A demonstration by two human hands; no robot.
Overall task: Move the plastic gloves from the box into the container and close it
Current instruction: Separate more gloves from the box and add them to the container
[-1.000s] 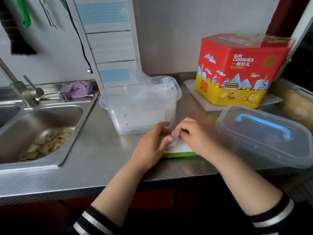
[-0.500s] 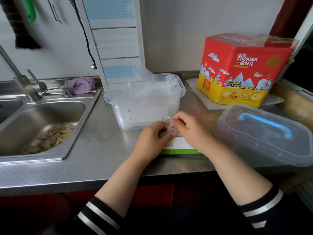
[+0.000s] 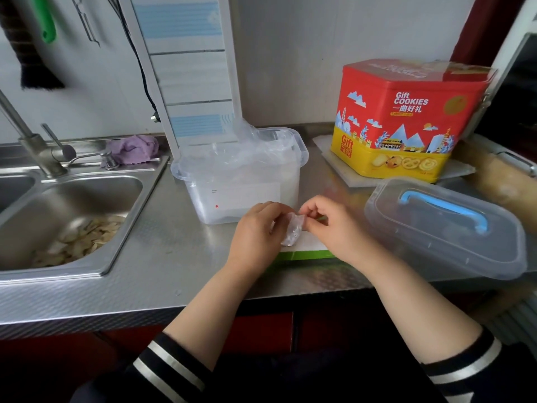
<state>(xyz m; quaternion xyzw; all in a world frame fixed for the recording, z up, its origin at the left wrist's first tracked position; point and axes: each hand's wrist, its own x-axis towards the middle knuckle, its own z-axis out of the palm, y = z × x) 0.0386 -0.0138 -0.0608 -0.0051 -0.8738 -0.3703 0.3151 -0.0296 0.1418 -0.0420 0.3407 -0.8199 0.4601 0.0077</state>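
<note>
A flat white box with a green edge lies on the steel counter, mostly hidden under my hands. A small bunch of clear plastic gloves rises from it, pinched from both sides by my left hand and my right hand. Right behind my hands stands the clear plastic container, open, with crumpled plastic gloves piled over its rim. Its clear lid with a blue handle lies to the right on the counter.
A steel sink with scraps in it sits at the left, with a tap and a purple cloth behind. A red and yellow cookie tin stands at the back right. A white and blue panel leans on the wall.
Both hands have lifted a little off the box, and the bunch of gloves now stands taller between my fingers. The view has shifted slightly leftward.
</note>
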